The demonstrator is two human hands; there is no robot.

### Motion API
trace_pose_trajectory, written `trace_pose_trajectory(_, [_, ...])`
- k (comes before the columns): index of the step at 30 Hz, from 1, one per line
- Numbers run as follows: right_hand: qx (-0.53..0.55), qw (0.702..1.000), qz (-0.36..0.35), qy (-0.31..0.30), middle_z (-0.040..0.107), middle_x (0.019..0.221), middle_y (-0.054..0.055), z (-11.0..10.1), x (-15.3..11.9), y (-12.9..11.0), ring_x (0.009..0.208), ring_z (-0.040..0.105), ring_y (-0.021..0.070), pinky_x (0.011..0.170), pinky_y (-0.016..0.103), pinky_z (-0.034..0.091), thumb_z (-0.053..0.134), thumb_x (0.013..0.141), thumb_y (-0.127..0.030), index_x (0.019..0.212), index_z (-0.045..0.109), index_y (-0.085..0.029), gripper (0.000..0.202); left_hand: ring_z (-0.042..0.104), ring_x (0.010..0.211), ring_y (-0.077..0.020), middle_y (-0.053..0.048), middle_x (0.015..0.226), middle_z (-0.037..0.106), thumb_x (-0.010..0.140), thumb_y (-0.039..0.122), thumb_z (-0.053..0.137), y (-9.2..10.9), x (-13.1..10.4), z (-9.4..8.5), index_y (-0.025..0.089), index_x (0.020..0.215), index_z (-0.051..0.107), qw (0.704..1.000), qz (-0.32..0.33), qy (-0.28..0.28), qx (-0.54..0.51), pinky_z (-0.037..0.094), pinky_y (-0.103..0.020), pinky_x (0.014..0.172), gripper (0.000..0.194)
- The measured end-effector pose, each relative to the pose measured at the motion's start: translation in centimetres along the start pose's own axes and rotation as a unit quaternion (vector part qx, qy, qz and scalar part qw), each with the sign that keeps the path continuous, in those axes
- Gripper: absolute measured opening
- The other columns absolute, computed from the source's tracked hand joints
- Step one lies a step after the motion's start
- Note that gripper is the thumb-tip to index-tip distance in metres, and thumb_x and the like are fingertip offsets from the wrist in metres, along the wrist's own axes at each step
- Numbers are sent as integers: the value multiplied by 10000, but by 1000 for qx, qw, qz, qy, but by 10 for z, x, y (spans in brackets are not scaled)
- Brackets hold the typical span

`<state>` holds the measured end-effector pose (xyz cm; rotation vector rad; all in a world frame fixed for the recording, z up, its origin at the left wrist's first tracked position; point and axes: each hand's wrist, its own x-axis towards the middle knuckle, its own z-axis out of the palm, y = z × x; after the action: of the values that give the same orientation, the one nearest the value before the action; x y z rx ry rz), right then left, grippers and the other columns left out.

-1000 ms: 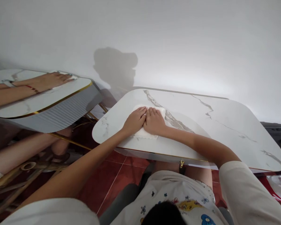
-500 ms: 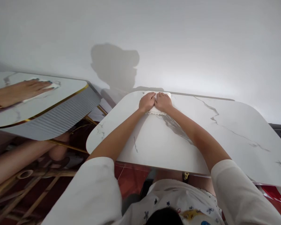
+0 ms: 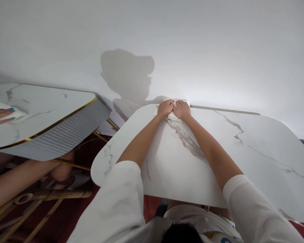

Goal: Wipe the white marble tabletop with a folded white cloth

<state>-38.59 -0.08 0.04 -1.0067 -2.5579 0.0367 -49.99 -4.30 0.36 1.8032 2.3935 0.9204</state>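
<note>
Both hands are side by side on a folded white cloth [image 3: 174, 116] at the far edge of a white marble-patterned table [image 3: 167, 168]. My left hand [image 3: 165, 108] bears down on the cloth's left part with its fingers curled. My right hand [image 3: 182, 109] grips the right part, fingers bent over the cloth. The thumbs nearly meet in the middle. Part of the cloth bunches up at the table's back edge, beside the wall; the rest is hidden under my palms.
A white wall [image 3: 218, 50] rises behind the table. To the left stands a second marble-patterned table [image 3: 53, 104] with a gold rim and ribbed grey side. Another person's hand [image 3: 0, 115] lies on a white cloth [image 3: 19, 114] there. A bamboo frame [image 3: 60, 194] is below it.
My hands and the cloth have slid a little farther away, onto the table's back edge. The other person's hand has moved left and nearer across the second table. My view has shifted slightly.
</note>
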Motion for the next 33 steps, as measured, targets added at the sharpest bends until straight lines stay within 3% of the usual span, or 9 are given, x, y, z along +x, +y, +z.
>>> trace_pose_trajectory(5, [2,1000,16,-4,415,1456,182,-2,-16,-7,1359,326,278,1118,384,201,313,956,-291,1373,421,9,525,536,1206,-214,-26,1298,606,831,208,359,0,-15,-4,234,1191,640,999,44,10,-5,398,-315,1024,457])
trace_pose_trajectory(10, [7,1000,25,-15,360,1488,190,-12,-49,-28,1386,284,285,1139,394,176,301,955,-286,1410,361,36,560,507,1238,-182,-31,1326,583,820,215,342,-1,-48,-14,194,1237,604,995,97,2,-10,360,-291,1071,493])
trace_pose_trajectory(13, [9,1000,6,-20,367,1480,204,-18,-77,-46,1382,293,299,1140,407,184,304,954,-289,1401,368,52,566,482,1269,-187,-58,1353,558,824,247,326,-2,-81,-25,148,1242,597,997,82,-3,-9,331,-299,1099,508])
trace_pose_trajectory(19, [31,998,-54,30,426,1428,242,-29,-140,-86,1345,360,320,1118,473,235,338,940,-269,1356,428,54,534,483,1272,-204,-72,1356,554,836,296,313,4,-162,-56,137,1251,585,998,63,13,-4,344,-331,1106,520])
trace_pose_trajectory(24, [34,996,-77,10,416,1432,251,-45,-187,-110,1349,359,317,1125,440,244,376,935,-273,1348,426,77,544,477,1275,-223,-110,1346,556,832,265,289,14,-217,-72,97,1245,576,997,60,6,40,338,-384,1117,530])
trace_pose_trajectory(29, [32,995,-91,-13,408,1458,194,-66,-228,-111,1372,335,283,1146,405,220,354,933,-312,1380,426,9,555,455,1294,-223,-92,1369,534,839,281,291,32,-257,-74,136,1285,553,997,53,-8,56,320,-387,1133,538])
trace_pose_trajectory(33, [36,995,-85,-39,378,1480,168,-78,-247,-98,1392,304,268,1163,385,196,329,923,-334,1398,423,-19,578,439,1309,-226,-47,1391,517,835,301,321,47,-269,-66,214,1315,538,998,42,-17,37,316,-393,1139,534])
